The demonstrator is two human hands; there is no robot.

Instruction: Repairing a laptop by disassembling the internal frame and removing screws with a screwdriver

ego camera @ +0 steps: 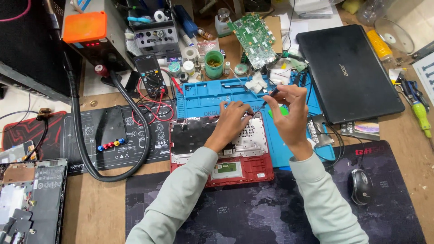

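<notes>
Map mat (253, 217) nearest | left hand (230, 122) fingertips pressed on red laptop shell (244, 167) | right hand (289, 113) pinching screwdriver (270, 96) (tip down)

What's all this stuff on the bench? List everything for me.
Opened laptop shell: one, red, bench centre, under the hands.
Work mat: one, blue, behind the shell.
Closed laptop: one, black, right rear.
Circuit board: one, green, rear centre.
Multimeter: one, black, left of the blue mat.
Cup: one, green, rear of the mat.
Flexible hose: one, black, looping at left.
Mouse: one, black, right front.
Desk mat: one, dark map print, front.
Screwdriver: one, yellow-green, far right.
Box lid: one, orange, rear left.
Left hand: on the shell.
Right hand: fingers pinching a thin dark tool.
</notes>
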